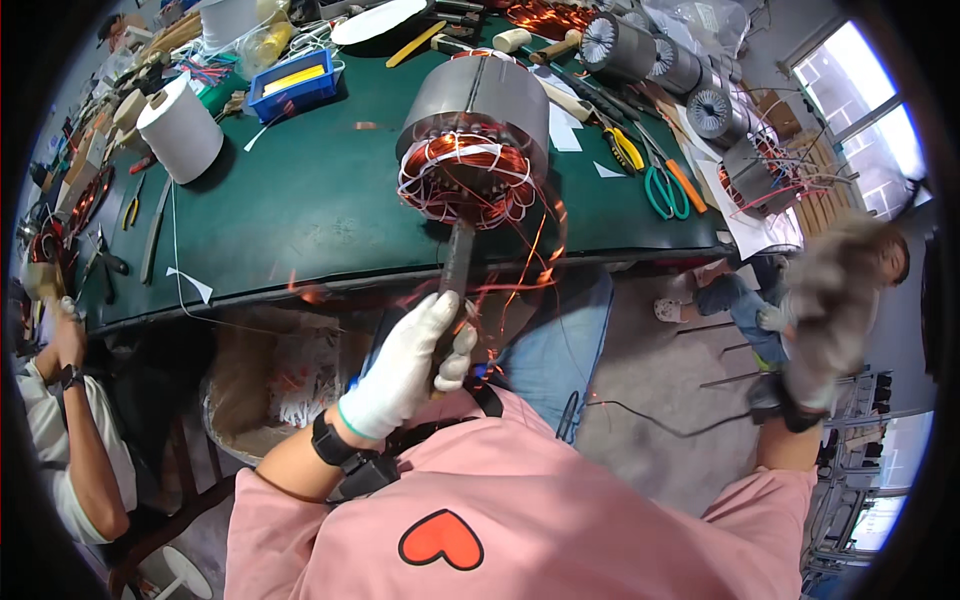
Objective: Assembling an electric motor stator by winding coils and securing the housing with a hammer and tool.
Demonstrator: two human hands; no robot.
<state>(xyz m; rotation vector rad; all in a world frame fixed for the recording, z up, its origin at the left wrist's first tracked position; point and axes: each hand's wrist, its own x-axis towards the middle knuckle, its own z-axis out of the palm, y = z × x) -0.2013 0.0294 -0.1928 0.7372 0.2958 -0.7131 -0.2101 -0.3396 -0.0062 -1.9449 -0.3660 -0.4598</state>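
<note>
A grey motor stator [478, 95] lies on the green-topped bench, its copper winding [465, 165] tied with white cord and facing me. My left hand [400, 365], in a white glove, is closed around a dark rod [457, 262]. The rod's far end meets the lower part of the winding; its exact contact is hidden. Loose copper-coloured and red leads hang beside it. Out to the right, my right hand [815, 365] is raised and smeared by motion. A blurred grey-brown mass [850, 265] shows above it, and I cannot make out its kind.
On the bench [300, 220] are a white thread spool [180, 130], a blue box [290, 90], yellow-handled pliers [625, 150] and green-handled scissors [667, 190]. More stators [620, 48] stand back right. A co-worker's hand [65, 335] is at far left; another person [740, 300] sits right.
</note>
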